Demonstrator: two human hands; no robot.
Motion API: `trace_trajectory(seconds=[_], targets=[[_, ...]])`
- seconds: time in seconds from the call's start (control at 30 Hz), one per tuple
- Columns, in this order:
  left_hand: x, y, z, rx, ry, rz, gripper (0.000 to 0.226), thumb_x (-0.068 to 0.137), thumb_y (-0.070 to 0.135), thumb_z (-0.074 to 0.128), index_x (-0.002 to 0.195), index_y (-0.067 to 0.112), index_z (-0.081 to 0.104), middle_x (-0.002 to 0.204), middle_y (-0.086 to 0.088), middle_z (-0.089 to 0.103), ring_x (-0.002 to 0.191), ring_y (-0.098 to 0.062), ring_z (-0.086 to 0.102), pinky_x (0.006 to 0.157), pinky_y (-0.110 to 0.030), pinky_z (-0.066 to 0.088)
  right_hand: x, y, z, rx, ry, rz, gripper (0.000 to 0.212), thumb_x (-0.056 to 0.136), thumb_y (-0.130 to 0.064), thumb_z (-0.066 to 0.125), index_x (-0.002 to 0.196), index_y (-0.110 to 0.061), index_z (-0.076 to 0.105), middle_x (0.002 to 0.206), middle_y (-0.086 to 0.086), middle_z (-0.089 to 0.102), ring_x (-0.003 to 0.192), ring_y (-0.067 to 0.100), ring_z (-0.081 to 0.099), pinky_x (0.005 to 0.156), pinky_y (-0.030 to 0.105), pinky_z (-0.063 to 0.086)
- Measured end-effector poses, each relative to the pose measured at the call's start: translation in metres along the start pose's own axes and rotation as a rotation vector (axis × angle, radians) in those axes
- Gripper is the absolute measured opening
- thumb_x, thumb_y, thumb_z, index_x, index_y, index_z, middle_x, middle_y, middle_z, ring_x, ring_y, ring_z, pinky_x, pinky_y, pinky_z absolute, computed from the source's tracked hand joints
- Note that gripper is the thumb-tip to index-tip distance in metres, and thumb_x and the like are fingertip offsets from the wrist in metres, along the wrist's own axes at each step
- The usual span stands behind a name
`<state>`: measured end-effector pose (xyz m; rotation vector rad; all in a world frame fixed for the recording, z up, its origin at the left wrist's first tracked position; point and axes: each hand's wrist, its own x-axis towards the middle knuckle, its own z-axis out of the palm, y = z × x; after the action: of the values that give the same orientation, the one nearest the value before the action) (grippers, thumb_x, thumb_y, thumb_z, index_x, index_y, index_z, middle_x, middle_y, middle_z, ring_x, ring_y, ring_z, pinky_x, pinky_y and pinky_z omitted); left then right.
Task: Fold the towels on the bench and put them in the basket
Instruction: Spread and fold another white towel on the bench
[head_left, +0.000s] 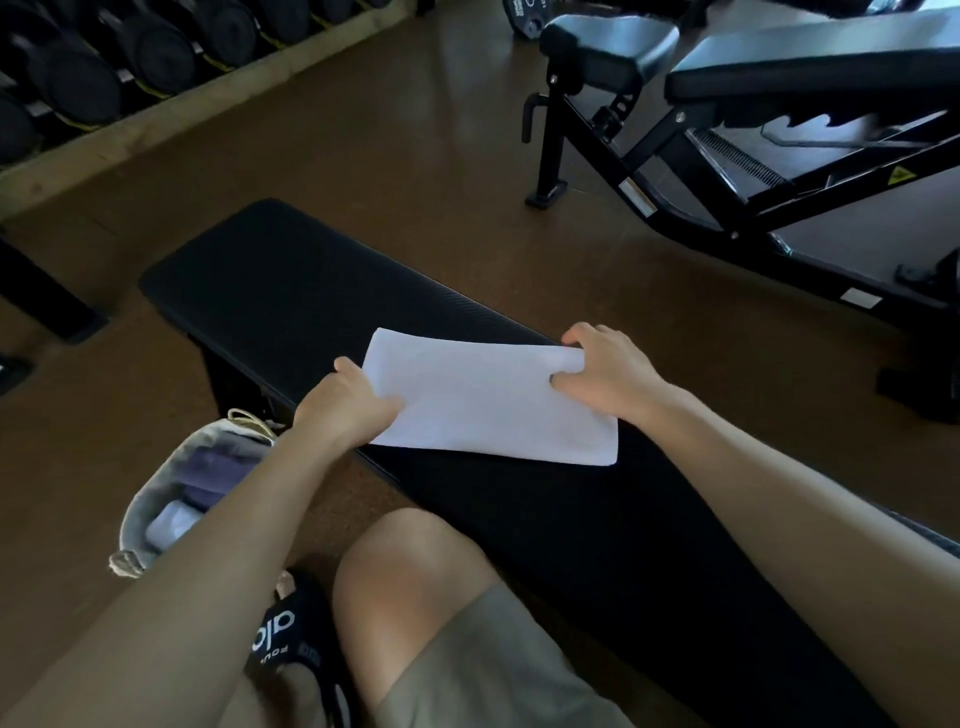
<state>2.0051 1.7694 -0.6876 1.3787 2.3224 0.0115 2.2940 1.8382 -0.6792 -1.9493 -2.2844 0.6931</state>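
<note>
Knee and sandalled foot sit nearest, with the fabric basket just beside on the floor, folded cloths inside. Beyond, a white towel lies flat on the black bench; the left hand pinches its left edge, the right hand grips its right end. Farther off stand an adjustable bench and a dumbbell rack

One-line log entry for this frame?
phase: folding | white towel flat on bench | left hand, right hand grip opposite ends | basket holds towels
</note>
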Motion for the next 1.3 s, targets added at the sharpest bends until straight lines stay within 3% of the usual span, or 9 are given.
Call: trace_trajectory(seconds=[0.23, 0.4, 0.5, 0.63, 0.7, 0.77, 0.9, 1.07, 1.3], targets=[[0.025, 0.003, -0.022, -0.089, 0.111, 0.164, 0.022, 0.09, 0.016, 0.059, 0.111, 0.015, 0.05, 0.102, -0.006, 0.055, 0.084, -0.021, 0.056, 0.066, -0.037, 0.048, 0.004, 0.002, -0.011, 0.106, -0.188, 0.009, 0.039, 0.084, -0.026, 0.076, 0.117, -0.02, 0.055, 0.112, -0.001, 0.057, 0.094, 0.016, 0.055, 0.069, 0.031, 0.046], [0.036, 0.01, -0.023, 0.34, 0.279, 0.233, 0.052, 0.091, 0.014, 0.063, 0.136, 0.017, 0.038, 0.131, -0.015, 0.048, 0.112, -0.033, 0.055, 0.091, -0.044, 0.048, -0.006, -0.003, -0.001, 0.146, -0.225, 0.062, 0.031, 0.083, -0.026, 0.076, 0.106, -0.018, 0.058, 0.103, 0.001, 0.059, 0.086, 0.016, 0.058, 0.062, 0.03, 0.049], [0.004, 0.031, -0.016, 0.411, 0.409, 0.449, 0.063, 0.086, 0.01, 0.06, 0.144, 0.015, 0.036, 0.134, -0.015, 0.047, 0.114, -0.033, 0.053, 0.096, -0.043, 0.047, -0.012, -0.01, -0.003, 0.437, -0.318, 0.222, 0.028, 0.088, -0.014, 0.072, 0.112, -0.015, 0.058, 0.108, 0.008, 0.062, 0.088, 0.019, 0.065, 0.06, 0.03, 0.059], [-0.07, 0.057, 0.012, 0.116, 0.095, 0.758, 0.041, 0.089, 0.031, 0.063, 0.126, 0.019, 0.048, 0.123, -0.002, 0.044, 0.107, -0.025, 0.05, 0.089, -0.04, 0.046, -0.016, -0.01, -0.013, 0.676, -0.365, 0.282, 0.033, 0.09, -0.006, 0.07, 0.118, -0.013, 0.054, 0.113, 0.01, 0.063, 0.093, 0.022, 0.066, 0.065, 0.032, 0.061], [-0.089, 0.064, 0.025, 0.163, -0.026, 0.782, 0.041, 0.093, 0.045, 0.061, 0.123, 0.022, 0.046, 0.118, 0.001, 0.043, 0.105, -0.021, 0.048, 0.088, -0.035, 0.047, -0.017, -0.007, -0.015, 0.676, -0.357, 0.269, 0.03, 0.088, -0.006, 0.072, 0.113, -0.012, 0.056, 0.11, 0.011, 0.064, 0.089, 0.021, 0.064, 0.067, 0.031, 0.057], [-0.093, 0.069, 0.038, 0.311, 0.03, 0.848, 0.047, 0.092, 0.052, 0.059, 0.123, 0.02, 0.045, 0.118, -0.001, 0.044, 0.109, -0.022, 0.046, 0.087, -0.035, 0.048, -0.017, -0.003, -0.015, 0.677, -0.338, 0.27, 0.028, 0.086, -0.008, 0.075, 0.108, -0.012, 0.058, 0.11, 0.012, 0.064, 0.09, 0.02, 0.062, 0.072, 0.031, 0.055], [-0.097, 0.072, 0.049, 0.401, 0.073, 0.822, 0.063, 0.087, 0.061, 0.062, 0.127, 0.018, 0.039, 0.125, -0.004, 0.042, 0.112, -0.023, 0.042, 0.087, -0.035, 0.049, -0.018, 0.007, -0.007, 0.762, -0.168, 0.262, 0.056, 0.086, -0.006, 0.077, 0.133, -0.019, 0.049, 0.124, 0.009, 0.058, 0.105, 0.026, 0.066, 0.087, 0.042, 0.062], [-0.108, 0.081, 0.054, 0.435, 0.141, 0.774, 0.062, 0.09, 0.061, 0.058, 0.13, 0.018, 0.038, 0.129, -0.008, 0.045, 0.111, -0.025, 0.046, 0.083, -0.036, 0.047, -0.026, 0.013, 0.004, 0.693, -0.081, 0.204, 0.029, 0.094, -0.008, 0.066, 0.112, -0.028, 0.052, 0.117, 0.01, 0.058, 0.099, 0.028, 0.068, 0.071, 0.038, 0.066], [-0.127, 0.093, 0.063, 0.41, 0.222, 0.639, 0.041, 0.094, 0.038, 0.054, 0.123, 0.014, 0.04, 0.118, -0.01, 0.05, 0.085, -0.024, 0.047, 0.064, -0.034, 0.039, -0.027, 0.008, -0.009, 0.997, -0.252, 0.222, 0.018, 0.099, -0.002, 0.051, 0.102, -0.01, 0.067, 0.121, 0.019, 0.064, 0.101, 0.032, 0.071, 0.08, 0.04, 0.063]])
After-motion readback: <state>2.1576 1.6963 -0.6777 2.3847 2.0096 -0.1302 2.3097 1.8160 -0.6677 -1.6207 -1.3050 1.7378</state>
